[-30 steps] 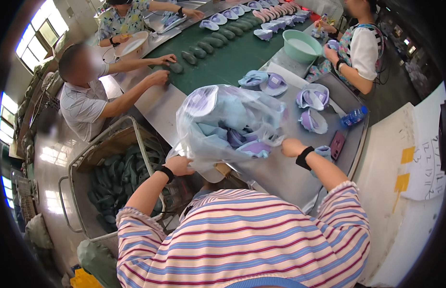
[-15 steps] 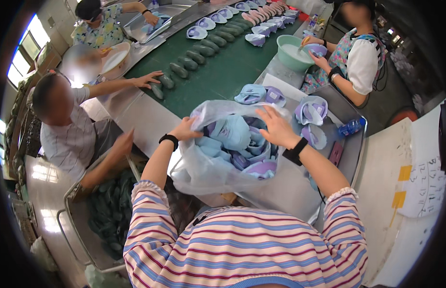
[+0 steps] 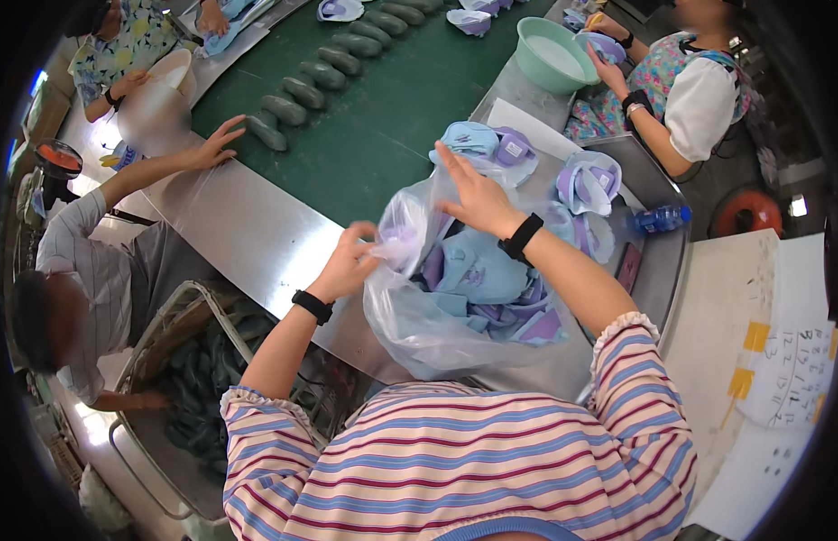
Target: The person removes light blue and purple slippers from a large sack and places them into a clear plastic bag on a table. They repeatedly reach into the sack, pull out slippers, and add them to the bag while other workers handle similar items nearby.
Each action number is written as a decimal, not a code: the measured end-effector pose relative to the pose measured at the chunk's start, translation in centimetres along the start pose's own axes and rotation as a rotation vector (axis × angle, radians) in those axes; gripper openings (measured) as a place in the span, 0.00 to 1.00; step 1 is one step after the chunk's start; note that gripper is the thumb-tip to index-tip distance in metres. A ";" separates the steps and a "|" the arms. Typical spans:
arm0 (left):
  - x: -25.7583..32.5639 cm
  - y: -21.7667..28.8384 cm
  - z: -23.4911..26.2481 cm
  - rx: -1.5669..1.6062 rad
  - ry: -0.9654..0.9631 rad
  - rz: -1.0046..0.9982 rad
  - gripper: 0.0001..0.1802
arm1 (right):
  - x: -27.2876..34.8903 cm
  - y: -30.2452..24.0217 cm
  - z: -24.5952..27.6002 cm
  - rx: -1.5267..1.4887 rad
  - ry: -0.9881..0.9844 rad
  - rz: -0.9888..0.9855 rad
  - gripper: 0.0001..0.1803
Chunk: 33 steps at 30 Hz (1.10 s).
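A clear plastic bag point(image 3: 405, 329) stands opened on the metal tabletop before me, filled with light blue and purple fabric shoe uppers point(image 3: 482, 266). My left hand point(image 3: 347, 263) is at the bag's left rim, thumb and fingers closing on the thin film. Over the bag's far side reaches my right hand point(image 3: 478, 194), its fingers stretched out and apart. Film bunches up between the two hands. Just beyond my right hand lie more uppers, a blue one point(image 3: 469, 140) and a purple one point(image 3: 514, 151).
Dark green shoe lasts point(image 3: 302, 92) line the green conveyor belt point(image 3: 365, 135). Left, a co-worker's hand point(image 3: 211, 149) nears the belt; a metal cart point(image 3: 180, 307) holds more lasts. Right are a co-worker holding an upper, a green basin point(image 3: 550, 54) and a blue bottle point(image 3: 663, 218).
The bag's right side has slumped open, and its film is gathered leftward. My right hand has moved left and away from me. The left co-worker's hand has come off the lasts.
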<state>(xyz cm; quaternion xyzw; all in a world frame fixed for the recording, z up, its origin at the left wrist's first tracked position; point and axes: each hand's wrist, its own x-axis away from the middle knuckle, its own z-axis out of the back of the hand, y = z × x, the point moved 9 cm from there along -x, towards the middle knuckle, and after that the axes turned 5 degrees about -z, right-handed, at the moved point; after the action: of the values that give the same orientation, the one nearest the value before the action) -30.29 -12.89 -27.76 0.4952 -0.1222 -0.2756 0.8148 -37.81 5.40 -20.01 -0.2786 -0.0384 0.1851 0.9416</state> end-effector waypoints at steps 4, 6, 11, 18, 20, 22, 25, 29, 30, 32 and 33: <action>1.5 -1.4 -0.5 0.937 0.152 0.272 0.17 | -2.3 -1.6 0.0 0.274 -0.012 0.164 0.42; 1.8 -1.7 -1.8 1.632 0.230 0.335 0.17 | -3.4 1.6 -1.9 0.408 -0.040 0.173 0.35; 9.0 -10.1 0.5 0.343 0.486 0.551 0.09 | -1.3 12.1 -8.5 0.525 -0.746 -0.207 0.25; 7.8 9.0 -1.5 -0.737 0.000 -0.215 0.28 | 2.8 7.6 -3.1 -0.037 -0.501 0.104 0.27; 9.0 11.2 -4.7 -0.674 -0.210 -0.386 0.23 | 3.4 6.5 -1.5 -0.263 -0.555 -0.022 0.28; 10.6 10.8 -8.0 -0.569 -0.430 -0.380 0.17 | 4.5 4.7 0.7 -0.126 -0.406 0.092 0.23; 14.4 8.3 -11.8 -0.547 -0.670 -0.322 0.10 | 6.8 1.1 2.8 0.149 -0.145 0.418 0.18; 21.5 5.1 -14.2 -0.606 -0.859 -0.272 0.12 | 10.3 0.7 0.8 0.112 -0.207 0.288 0.21; 19.6 3.8 -12.9 -0.574 -0.790 -0.012 0.14 | 10.7 0.9 1.5 0.078 -0.140 0.257 0.22; 12.1 6.3 -8.5 -0.475 -0.621 0.480 0.18 | 11.5 1.1 2.5 0.018 -0.019 0.180 0.25; 7.8 9.4 -5.7 -0.470 -0.250 0.224 0.21 | 11.9 1.6 3.4 0.007 0.063 0.105 0.26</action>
<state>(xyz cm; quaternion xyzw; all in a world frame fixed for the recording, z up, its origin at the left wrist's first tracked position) -18.12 -9.73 -22.82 0.2385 -0.2085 -0.2637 0.9111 -27.89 12.77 -18.34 -0.2828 0.0067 0.2254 0.9323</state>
